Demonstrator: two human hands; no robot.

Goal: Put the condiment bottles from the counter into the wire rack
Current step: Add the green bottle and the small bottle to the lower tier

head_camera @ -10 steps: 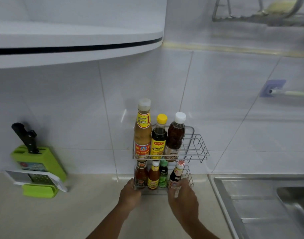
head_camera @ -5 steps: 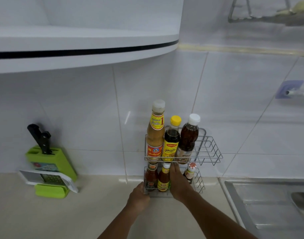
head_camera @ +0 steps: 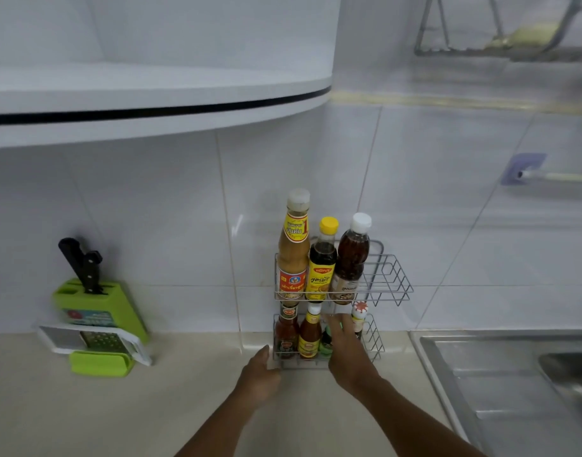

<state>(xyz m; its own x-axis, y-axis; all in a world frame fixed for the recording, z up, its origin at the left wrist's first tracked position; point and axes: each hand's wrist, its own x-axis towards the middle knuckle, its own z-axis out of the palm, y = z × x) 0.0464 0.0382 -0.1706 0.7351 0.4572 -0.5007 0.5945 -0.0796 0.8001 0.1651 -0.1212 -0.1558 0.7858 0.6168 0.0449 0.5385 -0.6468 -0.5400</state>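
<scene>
A two-tier wire rack stands on the counter against the tiled wall. Its upper tier holds a tall tan sauce bottle, a dark yellow-capped bottle and a brown white-capped bottle. In the lower tier stand a red sauce bottle, an orange-red bottle, a green bottle and a small bottle with a red-and-white cap. My right hand reaches into the lower tier with fingers apart, covering most of the green bottle. My left hand curls on the rack's front left corner.
A green knife block with black-handled knives stands at the left, with a white-framed grater leaning on a green holder in front of it. A steel sink lies right of the rack. A white shelf overhangs the counter.
My right hand let go of the small red-and-white-capped bottle, now standing at the lower tier's right, and shifted left onto the green bottle. My left hand stayed at the rack's corner.
</scene>
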